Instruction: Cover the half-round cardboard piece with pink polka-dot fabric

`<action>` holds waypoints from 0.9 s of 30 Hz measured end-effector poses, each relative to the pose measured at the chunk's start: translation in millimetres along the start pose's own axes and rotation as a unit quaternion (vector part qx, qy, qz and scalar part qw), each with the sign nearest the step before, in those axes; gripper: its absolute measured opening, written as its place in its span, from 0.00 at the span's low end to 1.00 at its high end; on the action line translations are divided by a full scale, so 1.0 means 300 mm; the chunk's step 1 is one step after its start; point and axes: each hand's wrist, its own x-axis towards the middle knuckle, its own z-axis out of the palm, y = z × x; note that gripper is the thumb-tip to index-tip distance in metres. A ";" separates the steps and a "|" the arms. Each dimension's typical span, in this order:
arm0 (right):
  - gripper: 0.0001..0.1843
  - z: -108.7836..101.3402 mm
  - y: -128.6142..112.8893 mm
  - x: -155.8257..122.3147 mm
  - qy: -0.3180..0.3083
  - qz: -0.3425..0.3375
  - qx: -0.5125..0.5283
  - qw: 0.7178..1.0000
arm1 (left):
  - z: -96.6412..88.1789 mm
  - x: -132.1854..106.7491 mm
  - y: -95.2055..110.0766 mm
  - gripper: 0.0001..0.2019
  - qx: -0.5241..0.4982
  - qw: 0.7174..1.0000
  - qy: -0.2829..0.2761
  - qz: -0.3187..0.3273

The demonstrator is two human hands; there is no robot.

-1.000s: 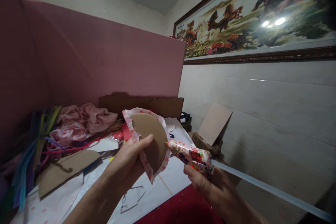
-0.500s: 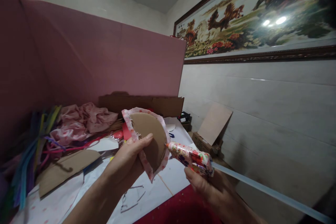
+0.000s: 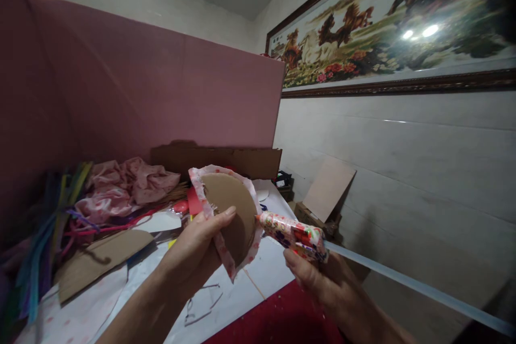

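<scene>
My left hand (image 3: 201, 244) is closed on a half-round cardboard piece (image 3: 229, 199), thumb on its brown face. Pink-spotted white fabric (image 3: 252, 250) sticks out all round the edge of the cardboard, frayed on the left side. In my right hand (image 3: 322, 282) is a hot glue gun (image 3: 296, 236) with a flowery wrap. Its orange nozzle is at the right edge of the cardboard, where board and fabric meet; whether it touches I cannot tell. A long pale glue stick (image 3: 415, 285) runs out of the gun's back end to the lower right.
Eyeglasses (image 3: 203, 305) and a thin stick (image 3: 255, 284) lie on the white tabletop (image 3: 237, 309). At left are a cut cardboard piece (image 3: 107, 258), crumpled pink fabric (image 3: 127, 188) and coloured pipe cleaners (image 3: 44, 247). A board (image 3: 330, 188) leans against the wall.
The glue gun's nozzle has moved very slightly up and right along the cardboard's edge. My left hand and the cardboard piece have hardly moved.
</scene>
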 end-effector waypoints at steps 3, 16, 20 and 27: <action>0.18 -0.003 0.000 0.007 -0.014 0.007 0.003 1.000 | 0.002 -0.005 0.001 0.12 0.005 1.000 0.000 0.002; 0.19 -0.021 -0.027 0.001 -0.024 0.007 -0.013 1.000 | -0.006 -0.013 0.002 0.12 0.016 1.000 -0.024 -0.001; 0.19 -0.028 -0.044 0.011 -0.039 0.011 -0.029 0.999 | 0.006 -0.021 0.010 0.10 0.019 0.999 -0.034 -0.007; 0.21 -0.025 -0.036 0.009 -0.007 -0.009 -0.027 1.000 | 0.011 -0.019 0.010 0.11 0.032 0.999 -0.028 -0.004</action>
